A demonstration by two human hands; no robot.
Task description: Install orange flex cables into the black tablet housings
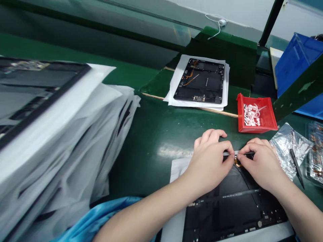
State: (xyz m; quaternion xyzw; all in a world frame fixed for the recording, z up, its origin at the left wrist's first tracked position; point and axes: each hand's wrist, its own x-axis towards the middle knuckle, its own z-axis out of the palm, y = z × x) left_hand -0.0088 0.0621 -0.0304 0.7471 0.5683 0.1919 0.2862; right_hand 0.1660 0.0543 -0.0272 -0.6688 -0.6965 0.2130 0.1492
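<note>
An opened tablet [239, 205] with its dark inner parts bare lies on white sheeting in front of me. Both of my hands meet at its far edge, fingertips close together. My left hand [213, 158] is closed in a pinch of thumb and index finger at that edge; what lies between them is hidden. Just to its right, my right hand [263, 164] pinches beside a small gold-coloured flex cable [236, 162], thumb and index fingertip against its upper end. A thin dark wire runs from near there across the tablet's inside.
Another opened tablet [207, 80] rests on white sheets farther back. A red bin [271, 116] holds small white strips. To the right are a silvery bag [284, 144], a black pen-like tool [297, 168] and a clear tray [315, 151]. Tablets interleaved with sheets [83, 134] are stacked high at left.
</note>
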